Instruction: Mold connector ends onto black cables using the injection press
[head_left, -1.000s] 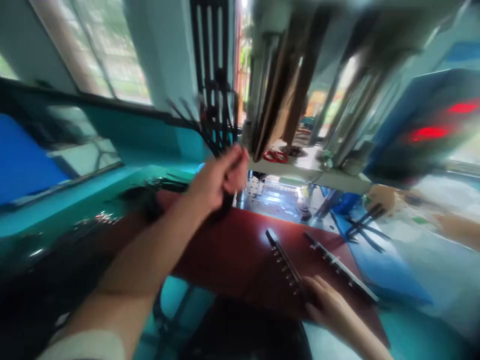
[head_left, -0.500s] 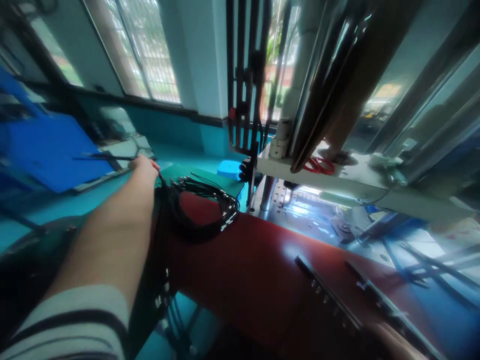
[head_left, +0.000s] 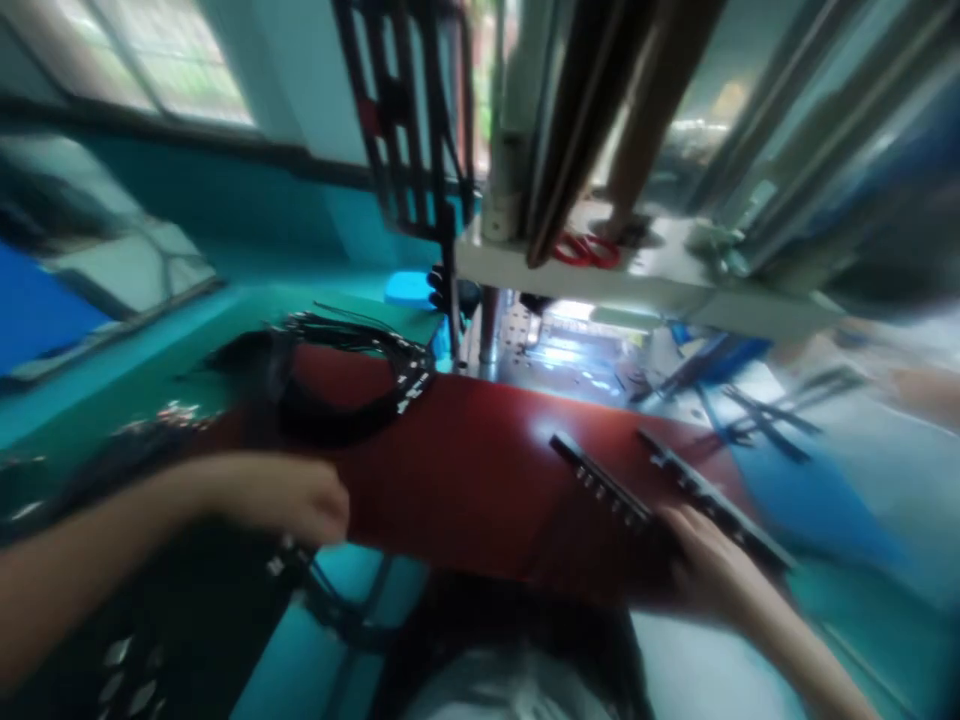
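Note:
My left hand [head_left: 289, 495] is curled closed above the left edge of the dark red board [head_left: 465, 480]. Blur hides what, if anything, its fingers hold; a bunch of black cables with pale ends [head_left: 322, 595] hangs just below it. My right hand [head_left: 701, 550] is at the near end of a black bar with small pale fittings [head_left: 600, 480] on the board. Its fingers are smeared, so touching or gripping cannot be told apart. A second, similar bar [head_left: 712, 495] lies to the right of that hand. A looped black cable bundle [head_left: 337, 415] rests at the board's far left.
Beyond the board stands a press-like machine with a metal bed [head_left: 555, 350] and a pale plate [head_left: 645, 275] above it. Red-handled scissors [head_left: 585, 250] lie on the plate. Dark strips [head_left: 772, 415] sit on a blue surface [head_left: 817, 500] at right. A blue stool [head_left: 409, 288] stands behind.
My left hand has come back from far left beyond the cable bundle, towards my body. My right hand has come further into view beside the bars. The view has swung right and down.

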